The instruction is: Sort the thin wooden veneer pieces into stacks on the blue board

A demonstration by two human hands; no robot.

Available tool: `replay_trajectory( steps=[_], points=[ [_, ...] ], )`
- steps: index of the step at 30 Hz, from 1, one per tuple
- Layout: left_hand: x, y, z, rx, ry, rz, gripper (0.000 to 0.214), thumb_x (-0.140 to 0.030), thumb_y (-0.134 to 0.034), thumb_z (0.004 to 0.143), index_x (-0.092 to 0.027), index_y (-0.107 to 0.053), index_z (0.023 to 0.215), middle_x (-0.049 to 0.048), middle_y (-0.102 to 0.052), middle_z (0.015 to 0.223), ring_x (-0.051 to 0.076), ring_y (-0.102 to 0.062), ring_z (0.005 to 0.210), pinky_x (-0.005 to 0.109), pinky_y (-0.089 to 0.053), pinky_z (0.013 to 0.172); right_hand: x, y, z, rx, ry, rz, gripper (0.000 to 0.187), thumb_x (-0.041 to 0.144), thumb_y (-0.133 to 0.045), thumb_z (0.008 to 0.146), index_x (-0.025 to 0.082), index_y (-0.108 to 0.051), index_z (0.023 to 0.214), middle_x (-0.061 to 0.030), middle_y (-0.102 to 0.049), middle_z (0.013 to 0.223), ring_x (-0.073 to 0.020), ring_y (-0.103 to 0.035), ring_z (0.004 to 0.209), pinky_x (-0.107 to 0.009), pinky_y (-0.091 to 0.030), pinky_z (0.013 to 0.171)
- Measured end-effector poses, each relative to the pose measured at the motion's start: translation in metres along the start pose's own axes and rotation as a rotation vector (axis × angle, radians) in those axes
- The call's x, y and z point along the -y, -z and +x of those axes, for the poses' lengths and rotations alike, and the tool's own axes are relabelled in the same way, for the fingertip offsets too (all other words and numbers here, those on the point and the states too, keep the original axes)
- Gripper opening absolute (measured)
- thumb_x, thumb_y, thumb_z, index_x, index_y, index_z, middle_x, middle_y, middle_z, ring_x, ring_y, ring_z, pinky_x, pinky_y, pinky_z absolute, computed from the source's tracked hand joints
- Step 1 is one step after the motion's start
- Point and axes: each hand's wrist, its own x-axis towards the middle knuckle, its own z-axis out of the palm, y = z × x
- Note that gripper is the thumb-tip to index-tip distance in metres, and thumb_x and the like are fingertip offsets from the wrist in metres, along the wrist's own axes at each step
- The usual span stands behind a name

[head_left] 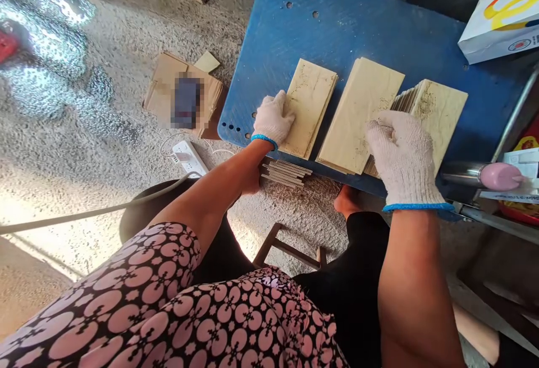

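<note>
You are pressing your left hand [273, 118], fingers together, on the left stack [309, 104]; your right hand [402, 152] is pinching the fanned right stack [438, 110] on the blue board [357, 26]. Judgement: square edges before lifting.

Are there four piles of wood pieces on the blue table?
No, the blue table holds three piles: left pile, middle pile and right pile.

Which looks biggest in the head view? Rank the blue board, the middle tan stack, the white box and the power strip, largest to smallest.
1. blue board
2. middle tan stack
3. white box, though the frame edge cuts it off, so its place against the stack is unsure
4. power strip
</note>
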Motion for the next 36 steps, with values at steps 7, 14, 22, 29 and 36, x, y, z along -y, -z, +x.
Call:
replay_trajectory(
  steps=[7, 14, 22, 29, 36],
  points=[
    [-0.011, 0.005, -0.012, -0.143, -0.135, -0.045, 0.093, -0.039, -0.072, 0.079, -0.02, -0.032, 0.161, 0.0147, -0.046, 0.152, 0.039, -0.034, 0.146, 0.044, -0.028, 0.123, -0.004, -0.002, -0.001, -0.005, 0.04, 0.02, 0.033, 0.051, -0.052, 0.096, 0.025, -0.067, 0.108, -0.011, -0.072, 0.097, -0.0273, -0.069, 0.096, -0.044, -0.058, 0.084],
    [-0.032, -0.009, -0.011, 0.009, 0.12, 0.175, 0.121, -0.053, -0.084, 0.066, -0.021, -0.018, 0.163, 0.0193, -0.041, 0.152, 0.043, -0.035, 0.144, 0.05, -0.035, 0.117, 0.005, 0.002, -0.002, 0.001, -0.022, 0.045, 0.036, 0.054, -0.055, 0.094, 0.023, -0.068, 0.109, -0.0128, -0.073, 0.096, -0.029, -0.07, 0.093, -0.045, -0.057, 0.084],
    [-0.055, -0.037, -0.017, 0.064, 0.222, 0.402, 0.13, -0.061, -0.086, 0.059, -0.018, -0.019, 0.161, 0.0238, -0.019, 0.165, 0.049, -0.025, 0.145, 0.06, -0.027, 0.116, 0.01, 0.004, -0.003, -0.004, -0.057, 0.128, 0.034, 0.052, -0.06, 0.092, 0.022, -0.068, 0.106, -0.0114, -0.073, 0.094, -0.0286, -0.07, 0.092, -0.045, -0.058, 0.085],
    [-0.055, -0.047, -0.016, 0.061, 0.226, 0.33, 0.12, -0.052, -0.082, 0.067, -0.024, -0.014, 0.162, 0.0186, -0.02, 0.165, 0.05, -0.022, 0.146, 0.063, -0.025, 0.116, 0.019, 0.009, -0.001, 0.021, -0.129, 0.136, 0.021, 0.039, -0.063, 0.09, 0.021, -0.067, 0.1, -0.0107, -0.073, 0.096, -0.0281, -0.072, 0.093, -0.046, -0.057, 0.087],
    [-0.044, -0.045, -0.014, 0.056, 0.172, 0.283, 0.121, -0.047, -0.085, 0.063, -0.026, -0.017, 0.161, 0.0168, -0.026, 0.161, 0.048, -0.021, 0.147, 0.061, -0.025, 0.119, 0.027, 0.014, -0.001, 0.001, -0.18, 0.092, 0.023, 0.028, -0.067, 0.089, 0.013, -0.07, 0.106, -0.0132, -0.074, 0.099, -0.0259, -0.072, 0.094, -0.04, -0.053, 0.09]
  ],
)
